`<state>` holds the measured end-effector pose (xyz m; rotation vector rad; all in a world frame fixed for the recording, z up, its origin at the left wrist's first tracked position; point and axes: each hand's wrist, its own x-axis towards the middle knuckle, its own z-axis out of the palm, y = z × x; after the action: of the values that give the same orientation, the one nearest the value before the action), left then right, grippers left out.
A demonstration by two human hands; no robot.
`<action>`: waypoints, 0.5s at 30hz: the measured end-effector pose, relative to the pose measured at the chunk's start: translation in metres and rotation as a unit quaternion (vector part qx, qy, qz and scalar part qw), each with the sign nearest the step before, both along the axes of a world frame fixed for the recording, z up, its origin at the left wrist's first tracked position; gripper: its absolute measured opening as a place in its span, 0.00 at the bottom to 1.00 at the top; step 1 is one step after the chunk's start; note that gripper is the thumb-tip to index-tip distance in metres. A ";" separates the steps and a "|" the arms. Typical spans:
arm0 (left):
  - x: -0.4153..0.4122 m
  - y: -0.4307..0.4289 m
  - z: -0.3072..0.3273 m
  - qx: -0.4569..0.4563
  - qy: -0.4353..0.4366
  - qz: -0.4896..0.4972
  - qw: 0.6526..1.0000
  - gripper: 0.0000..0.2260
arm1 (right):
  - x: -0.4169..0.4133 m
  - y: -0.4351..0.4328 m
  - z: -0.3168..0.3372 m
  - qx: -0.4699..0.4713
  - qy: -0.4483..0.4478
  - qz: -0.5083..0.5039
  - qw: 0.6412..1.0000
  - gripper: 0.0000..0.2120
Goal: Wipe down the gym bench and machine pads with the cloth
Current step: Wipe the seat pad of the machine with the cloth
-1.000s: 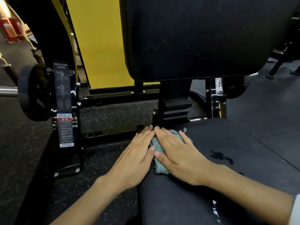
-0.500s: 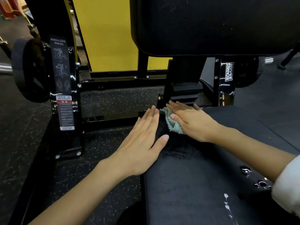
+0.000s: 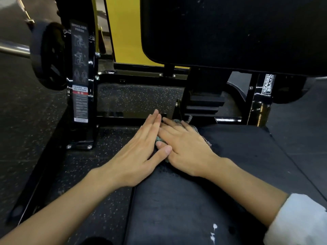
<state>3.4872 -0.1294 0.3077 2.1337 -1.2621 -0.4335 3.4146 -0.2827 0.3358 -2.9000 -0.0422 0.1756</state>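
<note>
The black seat pad (image 3: 221, 183) of a shoulder press machine fills the lower right. Its black back pad (image 3: 230, 32) hangs above at the top right. My right hand (image 3: 185, 147) lies flat on the seat's far left corner, pressing a teal cloth (image 3: 203, 137) under the palm; only the cloth's edges show around the fingers. My left hand (image 3: 139, 156) is flat with fingers together at the seat's left edge, thumb touching the right hand's thumb. It holds nothing.
A black upright post with an instruction label (image 3: 80, 76) stands at the left, with a weight plate (image 3: 49, 55) on a steel bar beside it. A yellow panel (image 3: 127, 29) is behind. Black frame bars (image 3: 203, 103) sit beyond the seat. Speckled rubber floor (image 3: 26, 129) surrounds.
My right hand slid the cloth back toward the seat's left edge, closing up against the left hand. The left hand stayed by the seat's edge. The view shifted slightly.
</note>
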 end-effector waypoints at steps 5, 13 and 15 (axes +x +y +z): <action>-0.003 0.001 0.003 0.050 -0.051 -0.006 0.997 0.40 | -0.011 -0.012 0.004 -0.013 0.020 -0.052 0.998 0.25; -0.007 0.002 0.011 0.104 -0.053 -0.003 0.993 0.36 | -0.051 -0.061 0.007 -0.013 0.025 -0.176 0.984 0.27; -0.007 0.002 0.010 0.099 -0.044 -0.001 0.994 0.36 | -0.052 -0.060 0.004 0.000 0.003 -0.194 0.981 0.26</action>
<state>3.4800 -0.1277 0.3182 2.3397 -1.3164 -0.4884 3.3626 -0.3429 0.3401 -2.8381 0.5190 0.1125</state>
